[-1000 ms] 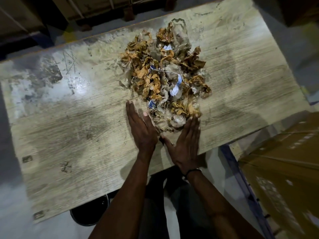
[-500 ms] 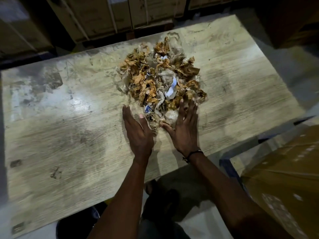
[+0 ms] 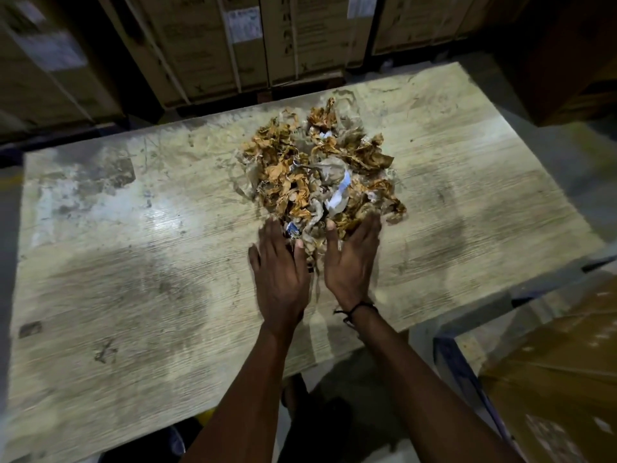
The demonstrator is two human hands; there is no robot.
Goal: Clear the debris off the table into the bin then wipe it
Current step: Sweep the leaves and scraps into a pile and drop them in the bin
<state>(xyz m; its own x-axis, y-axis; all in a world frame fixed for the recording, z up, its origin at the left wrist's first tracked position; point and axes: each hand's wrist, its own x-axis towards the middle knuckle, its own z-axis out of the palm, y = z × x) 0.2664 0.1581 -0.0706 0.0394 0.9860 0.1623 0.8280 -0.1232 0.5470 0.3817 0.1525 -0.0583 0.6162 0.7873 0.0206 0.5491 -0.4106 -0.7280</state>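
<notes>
A heap of debris (image 3: 320, 172), crumpled brown paper, grey plastic film and blue-white scraps, lies on the middle of a worn wooden table (image 3: 133, 262). My left hand (image 3: 278, 272) lies flat, palm down, at the heap's near left edge, fingertips touching the scraps. My right hand (image 3: 352, 262), with a black cord on the wrist, rests at the near right edge, fingers spread and pushed into the pile. A few strands of debris lie between the two hands. No bin shows clearly.
Strapped cardboard boxes (image 3: 233, 41) stand along the table's far side. A brown carton (image 3: 561, 379) and a blue frame (image 3: 464, 379) sit at the right near corner. A dark round object (image 3: 173, 442) peeks out under the near edge.
Both hands have slid forward against the heap, the right one digging into its near edge. The head has tilted up, so the table sits lower in view and the boxes show.
</notes>
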